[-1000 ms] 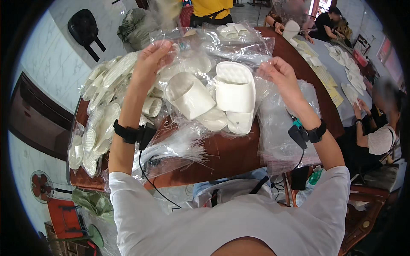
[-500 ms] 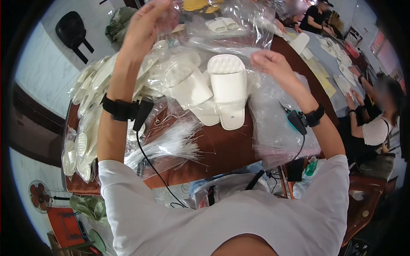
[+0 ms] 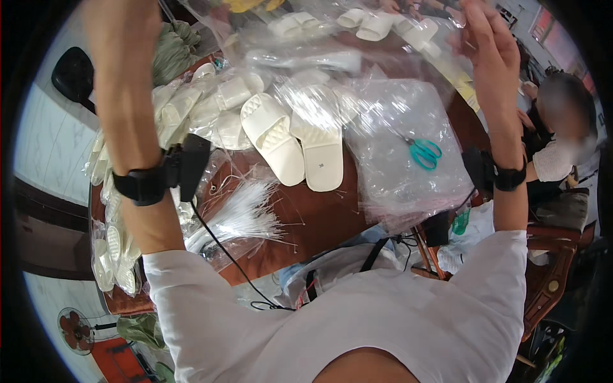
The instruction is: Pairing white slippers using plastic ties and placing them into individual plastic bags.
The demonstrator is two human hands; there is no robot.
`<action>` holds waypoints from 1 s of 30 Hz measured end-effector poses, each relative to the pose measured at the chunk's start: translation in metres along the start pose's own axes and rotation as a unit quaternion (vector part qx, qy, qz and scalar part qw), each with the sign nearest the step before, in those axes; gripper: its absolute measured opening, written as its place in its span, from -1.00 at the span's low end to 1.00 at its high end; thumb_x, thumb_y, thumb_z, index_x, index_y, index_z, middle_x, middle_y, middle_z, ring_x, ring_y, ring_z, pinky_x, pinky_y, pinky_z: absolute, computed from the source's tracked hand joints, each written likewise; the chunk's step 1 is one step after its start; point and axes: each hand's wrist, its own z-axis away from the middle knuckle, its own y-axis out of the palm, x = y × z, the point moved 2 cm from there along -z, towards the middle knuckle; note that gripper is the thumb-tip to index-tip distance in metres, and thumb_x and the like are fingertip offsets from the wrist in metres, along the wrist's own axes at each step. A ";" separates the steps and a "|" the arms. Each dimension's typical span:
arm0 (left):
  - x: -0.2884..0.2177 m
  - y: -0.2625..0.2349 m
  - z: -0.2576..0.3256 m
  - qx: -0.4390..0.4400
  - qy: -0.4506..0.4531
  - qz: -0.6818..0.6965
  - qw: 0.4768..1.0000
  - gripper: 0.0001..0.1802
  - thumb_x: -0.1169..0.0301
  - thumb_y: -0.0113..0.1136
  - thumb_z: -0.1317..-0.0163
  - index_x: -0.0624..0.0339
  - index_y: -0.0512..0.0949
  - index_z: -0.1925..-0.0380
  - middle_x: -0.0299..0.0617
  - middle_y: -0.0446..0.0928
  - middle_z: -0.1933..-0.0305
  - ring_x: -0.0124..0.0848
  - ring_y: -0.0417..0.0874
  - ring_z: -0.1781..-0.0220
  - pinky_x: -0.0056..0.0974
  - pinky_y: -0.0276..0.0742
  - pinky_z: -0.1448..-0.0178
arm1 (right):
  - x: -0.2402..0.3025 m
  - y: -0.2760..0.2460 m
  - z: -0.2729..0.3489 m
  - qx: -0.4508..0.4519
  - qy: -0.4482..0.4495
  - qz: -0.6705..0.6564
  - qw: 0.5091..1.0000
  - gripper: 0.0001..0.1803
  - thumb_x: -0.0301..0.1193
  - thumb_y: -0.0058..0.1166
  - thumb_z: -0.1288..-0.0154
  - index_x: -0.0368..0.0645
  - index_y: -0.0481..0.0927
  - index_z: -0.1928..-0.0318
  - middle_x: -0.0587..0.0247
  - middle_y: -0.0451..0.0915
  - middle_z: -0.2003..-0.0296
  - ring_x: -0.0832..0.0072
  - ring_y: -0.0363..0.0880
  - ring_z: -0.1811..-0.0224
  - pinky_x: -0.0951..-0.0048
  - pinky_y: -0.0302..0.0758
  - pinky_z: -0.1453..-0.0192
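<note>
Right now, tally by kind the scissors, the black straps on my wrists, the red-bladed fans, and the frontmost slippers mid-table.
Scissors: 1
Black wrist straps: 2, left strap and right strap
Red-bladed fan: 1
Frontmost slippers: 2, left slipper and right slipper
Total: 6

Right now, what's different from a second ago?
The left hand, blurred and cut off by the top edge, and the right hand moved apart and higher in view, clear plastic between. Teal scissors, partly hidden before, show more. White ties remain on the table.
</note>
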 end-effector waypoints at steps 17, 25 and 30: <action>0.094 0.122 0.274 0.332 0.007 -0.134 0.934 -0.38 0.18 0.33 -0.14 0.18 0.38 -0.16 0.16 0.32 -0.21 0.00 0.35 -0.20 0.02 0.31 -0.22 | -0.222 -0.200 0.136 0.059 0.270 0.206 0.938 -0.82 -0.33 0.11 -0.39 -0.18 0.51 0.25 0.53 0.45 0.51 0.81 0.29 0.56 0.69 0.20 0.52; 0.105 0.113 0.357 0.665 -0.039 -0.145 0.732 -0.04 -0.29 0.01 -0.19 0.22 0.19 -0.37 0.21 0.14 -0.41 0.11 0.14 -0.43 0.08 0.08 -0.44 | -0.269 -0.203 0.143 0.067 0.312 0.238 0.917 -0.79 -0.31 0.14 -0.35 -0.21 0.55 0.21 0.45 0.54 0.49 0.77 0.35 0.59 0.68 0.26 0.54; 0.114 0.110 0.375 0.681 -0.064 -0.141 0.716 0.09 -0.39 -0.03 -0.15 0.29 0.08 -0.41 0.21 -0.01 -0.49 0.12 -0.05 -0.54 0.08 -0.08 -0.53 | -0.236 -0.215 0.126 0.075 0.488 0.000 0.870 -0.71 -0.22 0.08 -0.40 -0.20 0.56 0.10 0.46 0.59 0.37 0.80 0.41 0.53 0.74 0.30 0.51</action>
